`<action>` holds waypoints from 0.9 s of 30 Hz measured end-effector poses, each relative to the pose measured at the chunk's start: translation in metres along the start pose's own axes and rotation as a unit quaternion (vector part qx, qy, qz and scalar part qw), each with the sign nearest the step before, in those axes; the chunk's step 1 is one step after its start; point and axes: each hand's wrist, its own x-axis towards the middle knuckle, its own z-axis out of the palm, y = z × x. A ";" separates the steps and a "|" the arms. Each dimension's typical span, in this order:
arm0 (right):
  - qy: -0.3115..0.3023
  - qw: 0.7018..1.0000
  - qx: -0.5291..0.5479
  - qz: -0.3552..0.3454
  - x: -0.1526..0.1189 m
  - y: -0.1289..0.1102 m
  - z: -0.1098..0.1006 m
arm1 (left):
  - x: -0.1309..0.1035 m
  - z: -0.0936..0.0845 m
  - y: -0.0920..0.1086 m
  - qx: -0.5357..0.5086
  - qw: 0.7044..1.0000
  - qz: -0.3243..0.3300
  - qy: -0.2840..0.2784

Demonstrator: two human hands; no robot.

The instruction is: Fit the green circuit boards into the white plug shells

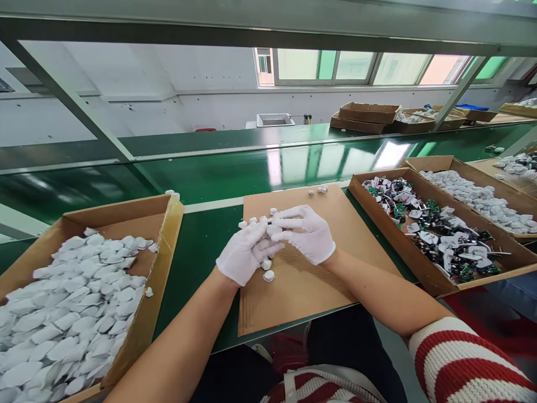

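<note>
Both my hands wear white gloves and meet above a flat cardboard sheet (310,291). A small white plastic piece (273,230) is between them. My left hand (246,252) supports it from the left, fingers curled around it. The fingertips of my right hand (306,232) pinch the same piece from the right. Around and beneath my left hand lie several small round white caps (268,276), partly hidden by the glove. A few more caps (322,190) rest at the far edge of the sheet.
On the left stands a cardboard box (170,246) heaped with white plastic shells (79,302). To the right, one box (444,285) holds small circuit boards with white parts (453,240); another holds white pieces (482,193). Beyond runs a green belt (210,173), with stacked cardboard trays (364,115) behind.
</note>
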 end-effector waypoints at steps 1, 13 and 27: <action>-0.002 1.000 -0.002 0.003 0.000 0.000 0.000 | 0.001 0.000 -0.002 0.001 1.000 0.010 0.008; -0.029 0.994 -0.084 -0.059 -0.001 0.013 0.008 | -0.001 0.003 0.000 0.031 0.999 -0.001 -0.018; -0.092 0.969 -0.223 -0.060 -0.001 0.009 0.013 | 0.001 0.002 -0.002 0.027 0.999 -0.010 -0.014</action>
